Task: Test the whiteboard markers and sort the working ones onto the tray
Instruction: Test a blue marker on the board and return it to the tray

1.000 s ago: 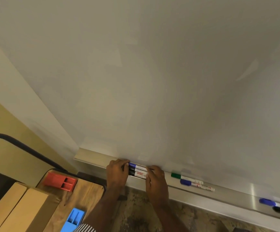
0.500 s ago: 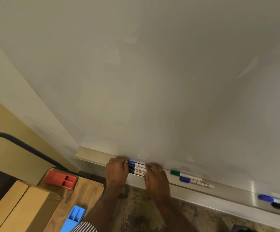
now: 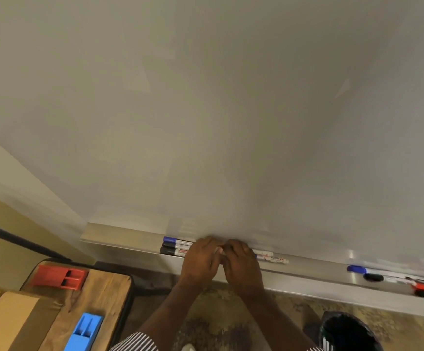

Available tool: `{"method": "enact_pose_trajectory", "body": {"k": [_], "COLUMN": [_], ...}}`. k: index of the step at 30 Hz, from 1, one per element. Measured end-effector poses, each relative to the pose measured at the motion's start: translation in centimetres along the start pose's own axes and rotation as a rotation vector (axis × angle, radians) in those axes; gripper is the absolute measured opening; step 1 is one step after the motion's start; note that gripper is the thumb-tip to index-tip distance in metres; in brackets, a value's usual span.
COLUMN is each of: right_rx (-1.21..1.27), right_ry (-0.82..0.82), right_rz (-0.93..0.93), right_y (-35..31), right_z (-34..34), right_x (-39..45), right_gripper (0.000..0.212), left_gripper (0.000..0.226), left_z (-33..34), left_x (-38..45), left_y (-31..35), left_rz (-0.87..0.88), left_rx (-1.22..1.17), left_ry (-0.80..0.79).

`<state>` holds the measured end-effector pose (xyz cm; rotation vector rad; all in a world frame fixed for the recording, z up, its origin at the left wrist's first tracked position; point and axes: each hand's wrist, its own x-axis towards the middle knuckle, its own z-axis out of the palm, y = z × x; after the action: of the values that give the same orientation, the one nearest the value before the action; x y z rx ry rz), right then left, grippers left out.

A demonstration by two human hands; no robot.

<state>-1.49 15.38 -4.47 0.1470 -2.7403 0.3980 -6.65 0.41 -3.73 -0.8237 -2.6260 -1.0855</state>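
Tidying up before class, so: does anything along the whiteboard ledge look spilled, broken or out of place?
Nothing stands out. Capped markers lie flat along the ledge, another cluster sits at its far right, and both hands meet over the ledge. The whiteboard shows no marks.

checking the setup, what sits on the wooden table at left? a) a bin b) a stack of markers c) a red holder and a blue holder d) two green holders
c: a red holder and a blue holder lie on the wooden table.
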Motion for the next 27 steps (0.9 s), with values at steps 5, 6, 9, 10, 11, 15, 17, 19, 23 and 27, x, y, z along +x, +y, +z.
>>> {"method": "enact_pose_trajectory", "body": {"k": [5,6,9,10,11,15,17,19,23,27], "right_rx": [-0.073,-0.077,-0.090,-0.095,-0.099,-0.061,-0.036,0.018,0.213,0.602], "right_ry": [0.012,0.007,-0.041,-0.067,-0.094,-0.201,-0.204,-0.211,-0.173,-0.141], "right_rz": [0.075,0.104,0.180,0.201,0.214,0.254,0.262,0.280,0.344,0.476], "right_y": [5.6,6.7,9.7,10.7,11.5,13.4,13.8,14.2,14.6,14.7], "right_z": [-3.4,-3.9,-4.6,-4.8,-4.9,-5.4,-5.5,-5.6,-6.5,-9.4], "right_x": [-3.3,-4.1,-5.7,-6.3,-6.7,-7.0,-6.6,-6.2,-6.3,-6.1], "right_gripper": [0.036,0.037,0.036,0.033,0.029,0.030,0.027,0.024,0.023,0.026], "left_gripper": [0.027,0.030,0.052,0.055,0.056,0.055,0.054,0.054,0.056,0.052], "left_z": [2.9,3.7,5.5,6.1,6.6,8.0,8.4,8.5,8.4,7.9], "left_x": [-0.1,-0.3,-1.1,-1.2,-1.3,-1.5,-1.4,-1.2,-1.0,-0.6], "left_y": [4.3,4.9,6.8,7.4,8.0,9.2,9.8,10.6,11.5,11.8], "left_rz": [0.030,0.054,0.105,0.103,0.093,0.081,0.078,0.061,0.009,0.040], "left_rx": [0.000,0.034,0.161,0.197,0.222,0.243,0.258,0.274,0.263,0.206], "left_ry": [-0.126,-0.159,-0.254,-0.268,-0.272,-0.255,-0.257,-0.255,-0.252,-0.233]}}
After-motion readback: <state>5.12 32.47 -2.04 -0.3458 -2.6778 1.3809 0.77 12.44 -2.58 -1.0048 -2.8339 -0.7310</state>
